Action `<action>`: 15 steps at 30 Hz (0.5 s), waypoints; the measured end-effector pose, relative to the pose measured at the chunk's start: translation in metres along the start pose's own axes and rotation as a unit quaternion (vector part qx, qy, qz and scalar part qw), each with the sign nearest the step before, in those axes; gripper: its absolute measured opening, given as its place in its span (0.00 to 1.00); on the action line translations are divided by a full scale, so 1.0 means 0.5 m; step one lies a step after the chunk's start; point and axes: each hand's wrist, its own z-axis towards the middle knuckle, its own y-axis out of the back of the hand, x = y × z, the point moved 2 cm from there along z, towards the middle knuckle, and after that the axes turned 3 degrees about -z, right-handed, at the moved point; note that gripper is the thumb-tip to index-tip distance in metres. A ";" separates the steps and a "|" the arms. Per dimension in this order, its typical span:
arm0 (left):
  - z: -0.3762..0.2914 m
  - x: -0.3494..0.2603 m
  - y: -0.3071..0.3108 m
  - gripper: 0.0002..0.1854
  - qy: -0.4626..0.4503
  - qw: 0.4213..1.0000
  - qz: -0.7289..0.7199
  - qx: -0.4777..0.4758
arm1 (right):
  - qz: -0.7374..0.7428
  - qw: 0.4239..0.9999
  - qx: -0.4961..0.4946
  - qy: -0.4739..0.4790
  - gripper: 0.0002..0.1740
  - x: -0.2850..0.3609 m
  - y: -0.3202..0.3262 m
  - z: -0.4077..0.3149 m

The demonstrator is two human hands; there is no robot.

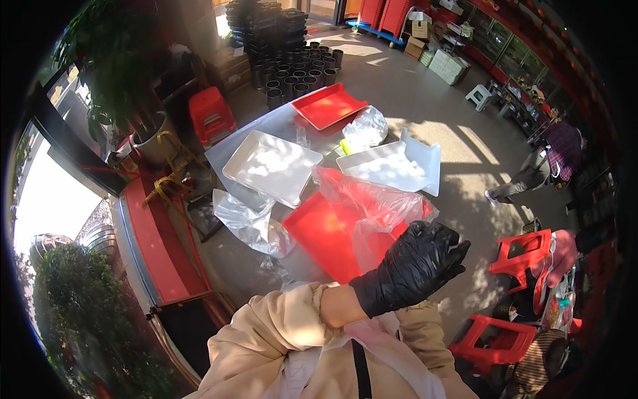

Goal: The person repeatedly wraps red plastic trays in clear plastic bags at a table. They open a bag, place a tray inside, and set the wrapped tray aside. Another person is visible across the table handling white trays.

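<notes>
My left hand (411, 267), in a black glove, reaches across my body from the left sleeve. Its fingers are bent, and whether they grip anything is hidden. My right sleeve (424, 321) ends behind that glove; I cannot make out the right hand. Just beyond the glove, a crumpled clear plastic bag (381, 199) lies over a red plastic tray (319, 232) on the table. Beyond it sit a white tray (272, 164) on the left and another white tray (381, 167) on the right. A pale bluish tray (431, 167) lies partly under the right one.
Another red tray (326, 105) and a bunched plastic bag (366, 127) occupy the table's (249, 130) far end. A plastic bag (249, 222) hangs at its left edge. Black cylinders (299, 75) stand behind. Red stools (521, 257) are at right; a person (543, 159) bends farther off.
</notes>
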 end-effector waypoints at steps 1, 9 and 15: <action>-0.007 0.012 0.010 0.34 0.027 0.999 0.020 -0.032 | 0.014 1.000 -0.004 -0.020 0.18 -0.019 -0.002 -0.009; -0.070 0.137 -0.017 0.19 0.131 0.981 0.120 0.072 | -0.001 0.996 -0.070 0.063 0.21 0.062 0.040 0.026; -0.036 0.025 -0.083 0.22 0.044 0.997 -0.058 -0.023 | 0.544 0.700 -0.197 -0.419 0.18 0.014 0.011 0.069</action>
